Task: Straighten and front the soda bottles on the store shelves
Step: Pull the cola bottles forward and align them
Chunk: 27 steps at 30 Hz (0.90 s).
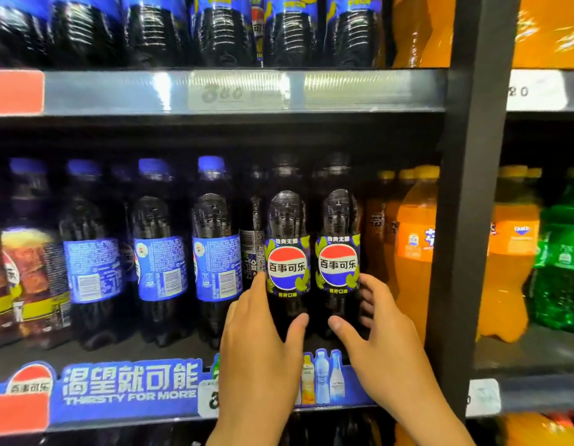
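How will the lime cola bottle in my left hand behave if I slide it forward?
Probably heavy for its size: the bottle looks full of dark cola. Likely stiff, being full and capped. Tall and narrow, it could tip if pushed up high; the left hand grips it low, which should keep it steady.

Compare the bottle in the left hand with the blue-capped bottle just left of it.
Cap: the held bottle has a black cap; the blue-capped bottle a blue one.
Label: the held bottle's logo faces front; the blue-capped bottle shows its barcode, logo turned sideways.
Grip: the left hand holds the held bottle; nothing touches the blue-capped bottle.
Both stand upright and hold dark cola.
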Each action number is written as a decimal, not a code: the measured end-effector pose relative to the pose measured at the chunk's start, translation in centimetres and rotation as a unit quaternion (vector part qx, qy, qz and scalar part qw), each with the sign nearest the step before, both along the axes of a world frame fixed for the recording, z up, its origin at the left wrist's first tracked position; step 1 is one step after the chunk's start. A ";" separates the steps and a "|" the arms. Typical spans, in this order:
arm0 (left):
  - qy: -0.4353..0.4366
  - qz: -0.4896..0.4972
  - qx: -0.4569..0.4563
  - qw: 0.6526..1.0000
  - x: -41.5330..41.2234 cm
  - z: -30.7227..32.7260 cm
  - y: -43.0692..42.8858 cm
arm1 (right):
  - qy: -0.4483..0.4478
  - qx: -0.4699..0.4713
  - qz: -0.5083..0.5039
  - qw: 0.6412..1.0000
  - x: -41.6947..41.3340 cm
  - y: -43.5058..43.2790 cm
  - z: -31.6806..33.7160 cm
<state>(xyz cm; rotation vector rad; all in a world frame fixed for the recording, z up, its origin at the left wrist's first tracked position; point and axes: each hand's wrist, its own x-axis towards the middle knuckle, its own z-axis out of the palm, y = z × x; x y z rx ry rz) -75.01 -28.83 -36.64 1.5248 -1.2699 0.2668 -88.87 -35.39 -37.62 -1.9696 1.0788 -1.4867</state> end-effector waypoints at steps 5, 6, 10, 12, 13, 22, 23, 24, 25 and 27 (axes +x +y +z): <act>0.000 -0.008 0.000 1.000 -0.2 0.2 0.6 | 0.030 0.011 -0.007 0.999 0.0 1.0 0.1; 0.004 -0.005 -0.009 1.000 -0.2 0.2 0.9 | 0.049 -0.012 -0.041 0.998 0.0 1.5 0.2; -0.012 0.033 -0.095 0.995 2.0 -0.1 2.9 | 0.042 -0.227 -0.142 0.962 1.4 4.1 1.2; -0.014 0.058 -0.109 0.992 4.4 0.0 4.0 | 0.027 -0.239 -0.098 0.966 3.0 5.4 1.4; -0.013 0.070 -0.109 0.991 5.7 0.2 4.5 | 0.031 -0.220 -0.071 0.972 4.0 6.0 1.4; -0.009 0.082 -0.021 0.996 12.7 1.5 5.5 | 0.164 -0.084 -0.097 0.978 12.0 7.2 2.0; -0.008 0.071 -0.012 0.997 13.1 1.5 5.3 | 0.168 -0.070 -0.094 0.979 12.6 7.0 2.3; -0.007 0.061 -0.002 0.998 13.4 1.5 5.0 | 0.177 -0.058 -0.091 0.978 13.0 6.8 2.6; -0.006 0.049 0.010 0.999 13.8 1.5 4.7 | 0.190 -0.046 -0.092 0.976 13.4 6.6 2.8; -0.008 0.020 0.037 0.999 14.5 1.4 4.3 | 0.195 -0.036 -0.096 0.975 13.7 6.5 3.2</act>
